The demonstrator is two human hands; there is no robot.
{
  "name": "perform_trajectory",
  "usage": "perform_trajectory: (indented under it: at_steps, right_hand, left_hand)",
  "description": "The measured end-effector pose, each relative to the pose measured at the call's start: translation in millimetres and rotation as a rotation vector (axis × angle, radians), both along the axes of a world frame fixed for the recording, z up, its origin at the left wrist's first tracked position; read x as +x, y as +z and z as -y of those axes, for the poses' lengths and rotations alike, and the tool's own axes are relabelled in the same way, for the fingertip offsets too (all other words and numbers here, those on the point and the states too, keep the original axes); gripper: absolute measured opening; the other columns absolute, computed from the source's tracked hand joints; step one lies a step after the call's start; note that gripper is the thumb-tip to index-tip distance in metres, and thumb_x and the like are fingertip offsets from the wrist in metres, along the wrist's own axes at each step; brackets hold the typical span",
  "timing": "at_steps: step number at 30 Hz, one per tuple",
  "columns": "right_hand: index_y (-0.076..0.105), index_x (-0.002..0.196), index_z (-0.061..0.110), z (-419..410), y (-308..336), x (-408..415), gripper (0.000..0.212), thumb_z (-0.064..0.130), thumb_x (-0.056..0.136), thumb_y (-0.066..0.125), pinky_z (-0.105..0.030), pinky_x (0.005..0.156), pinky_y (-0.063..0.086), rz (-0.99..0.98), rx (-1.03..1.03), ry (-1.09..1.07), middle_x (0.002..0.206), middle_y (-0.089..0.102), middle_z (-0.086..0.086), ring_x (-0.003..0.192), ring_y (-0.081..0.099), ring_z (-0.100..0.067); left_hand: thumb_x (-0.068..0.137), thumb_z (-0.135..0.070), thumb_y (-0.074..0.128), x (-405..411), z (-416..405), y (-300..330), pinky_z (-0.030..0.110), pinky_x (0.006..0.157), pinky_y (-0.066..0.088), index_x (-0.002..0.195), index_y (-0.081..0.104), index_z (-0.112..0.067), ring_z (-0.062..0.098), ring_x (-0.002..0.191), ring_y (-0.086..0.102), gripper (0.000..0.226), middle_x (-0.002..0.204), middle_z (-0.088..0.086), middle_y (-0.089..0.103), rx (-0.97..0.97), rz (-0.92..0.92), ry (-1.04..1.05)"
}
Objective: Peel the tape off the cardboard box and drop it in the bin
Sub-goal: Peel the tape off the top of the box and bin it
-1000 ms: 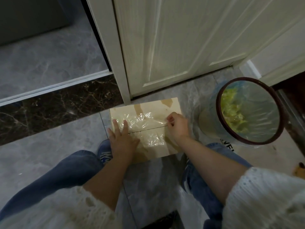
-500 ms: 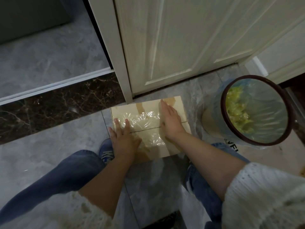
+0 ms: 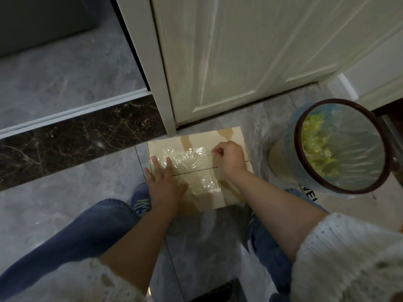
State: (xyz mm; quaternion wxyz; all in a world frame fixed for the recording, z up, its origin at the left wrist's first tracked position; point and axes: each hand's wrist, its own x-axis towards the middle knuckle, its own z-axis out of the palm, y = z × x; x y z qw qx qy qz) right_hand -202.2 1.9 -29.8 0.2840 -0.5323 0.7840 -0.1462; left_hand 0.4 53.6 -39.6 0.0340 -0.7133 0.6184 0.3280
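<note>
2 hands on the cardboard box (image 3: 233, 136): left hand (image 3: 166, 184) flat, right hand (image 3: 231, 158) grip pinching the tape (image 3: 192, 159).

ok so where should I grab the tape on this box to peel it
Pinch the tape at its right edge, where the right hand is already picking. Probably pull leftward, low across the box, while the left hand holds the box flat.

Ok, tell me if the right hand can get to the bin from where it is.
Probably yes: the right hand pinches the tape on the box, and the open bin stands beside it, nothing between.
</note>
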Motion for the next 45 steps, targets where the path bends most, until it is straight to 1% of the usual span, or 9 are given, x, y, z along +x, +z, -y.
perform_trajectory:
  at_steps: [5, 10, 13, 16, 21, 24, 28, 37, 45]
  right_hand:
    - [0.069, 0.090, 0.007, 0.3, 12.0, -3.7, 0.015, -0.001, 0.089, 0.057, -0.007, 0.079, 0.037, 0.139, -0.011, -0.054, 0.104, 0.050, -0.001, 0.083, 0.052, -0.012]
    - [0.069, 0.089, 0.007, -3.5, 17.5, -10.7, 0.015, -0.003, 0.092, 0.058, -0.035, 0.077, 0.058, 0.221, 0.018, -0.097, 0.084, 0.063, -0.004, 0.073, 0.059, -0.016]
    - [0.069, 0.098, 0.005, -5.7, 23.6, -13.8, 0.019, -0.008, 0.091, 0.057, -0.018, 0.060, 0.056, 0.275, 0.040, -0.166, 0.090, 0.059, -0.009, 0.067, 0.058, -0.013]
    - [0.054, 0.127, 0.019, -8.2, 26.6, -17.3, 0.051, -0.010, 0.086, 0.059, -0.029, 0.071, 0.059, 0.246, 0.095, -0.168, 0.107, 0.054, -0.008, 0.088, 0.061, -0.024]
    - [0.072, 0.092, 0.013, -9.0, 25.0, -19.7, 0.006, 0.010, 0.092, 0.067, -0.026, 0.078, 0.058, 0.202, 0.100, -0.160, 0.102, 0.070, -0.011, 0.090, 0.070, -0.025]
    - [0.076, 0.102, 0.011, -8.0, 29.4, -19.2, 0.030, 0.028, 0.079, 0.083, -0.017, 0.083, 0.045, 0.182, 0.197, -0.074, 0.102, 0.068, -0.002, 0.094, 0.064, -0.012]
    - [0.074, 0.108, 0.002, -10.6, 26.0, -15.2, 0.031, 0.003, 0.078, 0.077, -0.004, 0.085, 0.035, 0.060, 0.180, 0.056, 0.136, 0.049, -0.009, 0.109, 0.057, -0.016]
    - [0.075, 0.091, 0.031, -18.5, 33.2, -5.7, 0.008, 0.027, 0.087, 0.069, -0.039, 0.099, 0.029, -0.334, 0.163, 0.266, 0.130, 0.047, 0.008, 0.125, 0.039, -0.023]
    - [0.073, 0.086, 0.020, -19.7, 33.0, -8.4, 0.017, 0.009, 0.088, 0.061, -0.033, 0.079, 0.050, -0.241, 0.119, 0.320, 0.096, 0.064, -0.003, 0.095, 0.062, -0.027]
  left_hand:
    - [0.094, -0.046, 0.067, -0.2, -0.3, 0.8, 0.054, 0.126, 0.005, 0.163, -0.001, -0.030, 0.042, 0.153, -0.020, 0.098, 0.168, 0.006, -0.025, -0.005, -0.002, -0.002]
    - [0.095, -0.046, 0.066, -0.3, -1.2, 4.4, 0.056, 0.126, 0.006, 0.163, -0.002, -0.030, 0.042, 0.153, -0.020, 0.098, 0.168, 0.005, -0.026, 0.002, -0.015, -0.008]
    - [0.095, -0.045, 0.067, 0.5, -1.1, 4.7, 0.056, 0.125, 0.007, 0.163, -0.002, -0.031, 0.041, 0.153, -0.020, 0.098, 0.168, 0.004, -0.026, 0.012, -0.032, 0.006]
    - [0.094, -0.046, 0.067, 1.6, 0.8, 4.0, 0.055, 0.125, 0.005, 0.163, -0.003, -0.030, 0.042, 0.153, -0.021, 0.099, 0.168, 0.005, -0.026, 0.022, -0.028, -0.010]
    - [0.095, -0.050, 0.065, 0.9, 1.3, 0.9, 0.054, 0.125, 0.004, 0.163, -0.004, -0.028, 0.045, 0.152, -0.019, 0.100, 0.168, 0.009, -0.025, 0.017, 0.009, -0.037]
    - [0.095, -0.052, 0.063, 0.6, 1.6, -0.3, 0.053, 0.127, 0.001, 0.163, -0.004, -0.026, 0.045, 0.152, -0.019, 0.099, 0.168, 0.012, -0.024, 0.000, 0.048, -0.060]
    - [0.095, -0.049, 0.064, 1.2, 1.5, -0.4, 0.053, 0.127, 0.002, 0.163, -0.003, -0.027, 0.044, 0.153, -0.018, 0.098, 0.168, 0.010, -0.024, -0.001, 0.011, -0.047]
    - [0.095, -0.049, 0.065, 2.0, 1.6, -1.5, 0.054, 0.127, 0.004, 0.163, -0.003, -0.028, 0.043, 0.153, -0.018, 0.098, 0.168, 0.008, -0.024, 0.001, 0.002, -0.043]
    - [0.095, -0.050, 0.065, 1.5, 8.4, -3.2, 0.052, 0.126, -0.001, 0.164, -0.001, -0.028, 0.043, 0.153, -0.017, 0.098, 0.168, 0.009, -0.023, -0.018, -0.005, -0.042]
